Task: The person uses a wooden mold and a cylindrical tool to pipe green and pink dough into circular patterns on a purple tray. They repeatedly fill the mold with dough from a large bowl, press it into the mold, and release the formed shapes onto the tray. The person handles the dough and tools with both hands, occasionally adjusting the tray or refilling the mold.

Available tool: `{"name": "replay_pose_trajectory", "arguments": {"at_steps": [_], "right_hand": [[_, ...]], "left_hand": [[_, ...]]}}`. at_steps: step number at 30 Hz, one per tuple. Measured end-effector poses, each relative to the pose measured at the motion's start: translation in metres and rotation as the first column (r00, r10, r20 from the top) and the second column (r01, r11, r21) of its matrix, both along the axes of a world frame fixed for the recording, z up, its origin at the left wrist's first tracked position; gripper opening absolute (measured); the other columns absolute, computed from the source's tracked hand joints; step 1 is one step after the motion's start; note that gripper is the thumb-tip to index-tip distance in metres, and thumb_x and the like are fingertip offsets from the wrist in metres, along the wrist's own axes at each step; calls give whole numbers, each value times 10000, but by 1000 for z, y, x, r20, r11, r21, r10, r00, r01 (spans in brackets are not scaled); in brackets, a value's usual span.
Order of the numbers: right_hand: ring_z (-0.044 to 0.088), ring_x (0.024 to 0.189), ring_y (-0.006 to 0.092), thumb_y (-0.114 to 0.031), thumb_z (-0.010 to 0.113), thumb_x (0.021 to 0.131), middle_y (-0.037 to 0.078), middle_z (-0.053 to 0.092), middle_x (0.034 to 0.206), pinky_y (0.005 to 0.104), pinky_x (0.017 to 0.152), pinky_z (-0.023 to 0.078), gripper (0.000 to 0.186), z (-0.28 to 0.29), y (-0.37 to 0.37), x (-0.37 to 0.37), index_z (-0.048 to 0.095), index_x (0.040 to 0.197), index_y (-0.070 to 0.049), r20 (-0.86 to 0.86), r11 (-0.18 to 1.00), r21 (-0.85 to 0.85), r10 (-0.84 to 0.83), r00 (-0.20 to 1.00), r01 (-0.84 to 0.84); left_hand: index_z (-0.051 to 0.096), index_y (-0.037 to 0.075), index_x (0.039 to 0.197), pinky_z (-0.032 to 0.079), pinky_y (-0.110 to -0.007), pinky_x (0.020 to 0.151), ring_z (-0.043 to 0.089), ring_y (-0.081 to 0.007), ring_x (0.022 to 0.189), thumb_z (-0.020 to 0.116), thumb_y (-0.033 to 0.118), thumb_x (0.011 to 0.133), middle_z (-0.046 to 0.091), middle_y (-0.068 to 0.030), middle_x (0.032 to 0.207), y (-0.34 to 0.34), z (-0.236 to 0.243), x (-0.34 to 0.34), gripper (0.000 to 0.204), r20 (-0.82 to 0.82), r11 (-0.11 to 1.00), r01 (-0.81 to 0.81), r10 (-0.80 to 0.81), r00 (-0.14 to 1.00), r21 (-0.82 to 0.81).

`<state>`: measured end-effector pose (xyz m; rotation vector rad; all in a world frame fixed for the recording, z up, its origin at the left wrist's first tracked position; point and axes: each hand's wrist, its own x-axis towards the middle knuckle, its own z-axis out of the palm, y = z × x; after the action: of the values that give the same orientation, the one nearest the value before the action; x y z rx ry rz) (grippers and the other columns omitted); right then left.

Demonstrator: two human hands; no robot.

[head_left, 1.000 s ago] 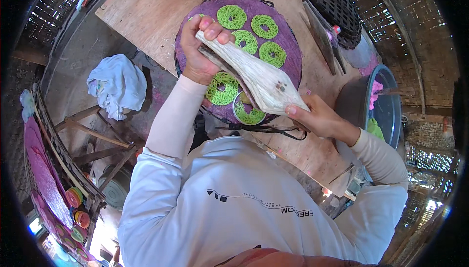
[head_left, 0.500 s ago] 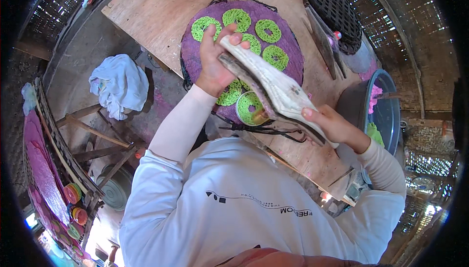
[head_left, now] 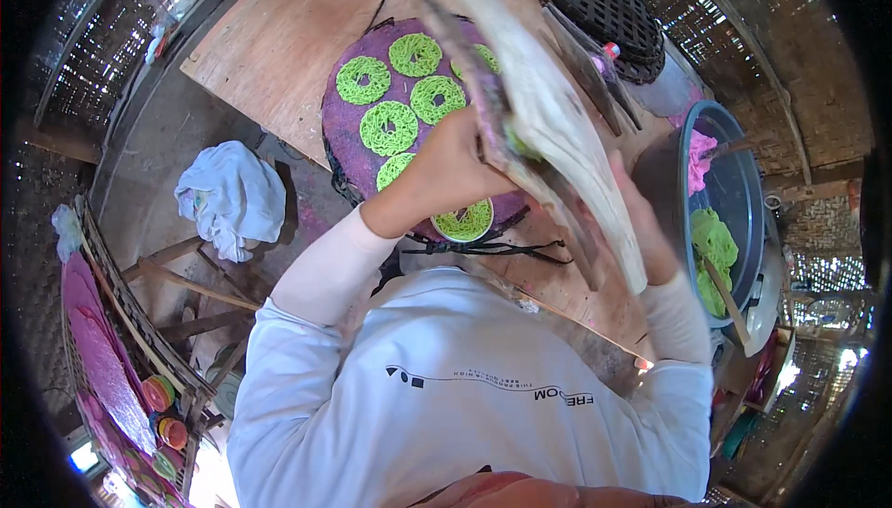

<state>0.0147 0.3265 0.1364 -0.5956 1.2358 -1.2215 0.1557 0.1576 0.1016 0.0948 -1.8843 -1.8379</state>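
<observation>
My left hand and my right hand both grip a flat pale woven board, held up on edge and tilted between them over the table. Its underside has a dark purple layer. Under it lies a round purple mat carrying several green noodle rings. One ring sits at the mat's near edge just below my left hand. The board hides the right part of the mat.
The mat rests on a wooden table. A grey bowl with pink and green dough stands at the right. A black woven basket is at the back right. A white cloth lies left, beside a rack of pink sheets.
Both hands have lifted the board higher and tipped it steeper, nearly on edge, closer to the camera. More green rings on the mat's left side now show.
</observation>
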Motion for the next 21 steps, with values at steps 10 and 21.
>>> {"name": "replay_pose_trajectory", "arguments": {"at_steps": [10,21], "right_hand": [[280,1285,314,-371,790,572,180,383,1319,488,1037,152,995,-101,-16,57,274,1342,-7,-960,991,5,42,277,-133],[321,1260,305,-378,758,605,147,466,1252,534,1029,114,913,-105,-18,34,316,1322,-27,-875,994,-6,49,482,-111]], "left_hand": [[532,-25,1075,455,-290,829,579,-155,931,744,30,656,612,-85,1021,-14,1,29,473,-16,915,-359,368,930,182],[480,13,1131,444,-292,821,566,-162,934,601,-52,713,571,-67,1041,-15,-6,31,440,-22,875,-373,398,917,309]]}}
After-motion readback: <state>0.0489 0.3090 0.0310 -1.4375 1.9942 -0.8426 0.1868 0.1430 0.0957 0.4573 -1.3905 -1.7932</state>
